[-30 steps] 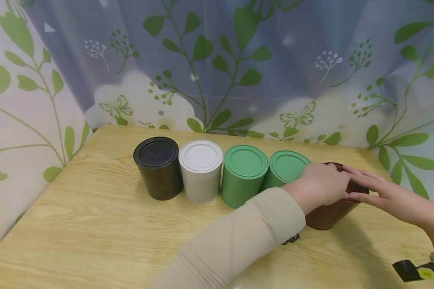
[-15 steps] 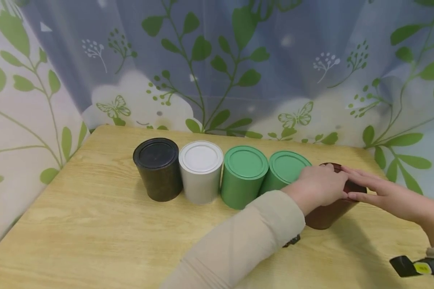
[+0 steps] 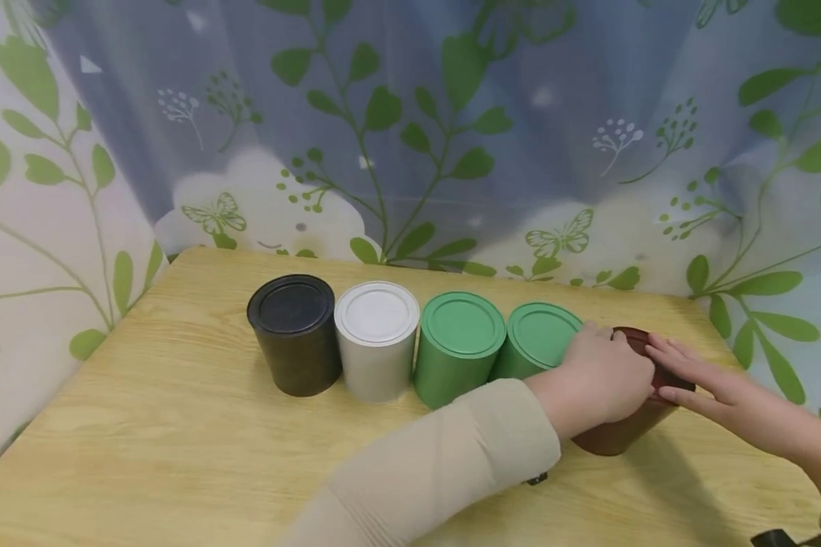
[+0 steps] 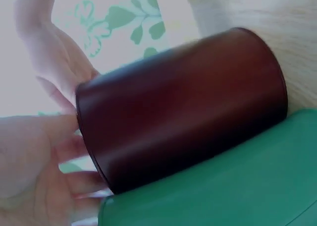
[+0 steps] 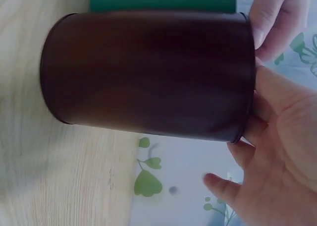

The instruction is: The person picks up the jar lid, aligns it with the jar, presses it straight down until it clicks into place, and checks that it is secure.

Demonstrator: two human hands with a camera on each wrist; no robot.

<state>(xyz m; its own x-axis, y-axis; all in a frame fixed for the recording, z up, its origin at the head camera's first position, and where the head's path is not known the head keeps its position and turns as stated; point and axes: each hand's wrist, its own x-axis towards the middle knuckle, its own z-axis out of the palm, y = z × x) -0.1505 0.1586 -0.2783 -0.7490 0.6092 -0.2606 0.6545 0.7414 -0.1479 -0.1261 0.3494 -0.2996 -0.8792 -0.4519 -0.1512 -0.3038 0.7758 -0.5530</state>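
A dark red-brown can (image 3: 616, 433) stands upright at the right end of a row of cans. My left hand (image 3: 598, 372) comes over its left side and holds the top rim with bent fingers; the left wrist view shows the thumb at the rim. From the other side my right hand (image 3: 732, 395) rests on the top with nearly straight, spread fingers. In the right wrist view the little finger stands apart from the brown can (image 5: 148, 77). Both hands cover much of the lid. Close on the left is a green can (image 3: 543, 334), partly behind my left hand.
Another green can (image 3: 458, 349), a white can (image 3: 376, 357) and a black can (image 3: 294, 342) continue the row leftward, all lidded and close together. They stand on a wooden table (image 3: 178, 425). A leaf-patterned curtain (image 3: 410, 137) hangs along the back edge.
The head view has tilted slightly, so the cans and table appear lower. Both hands stay at the top of the brown can with little visible movement.
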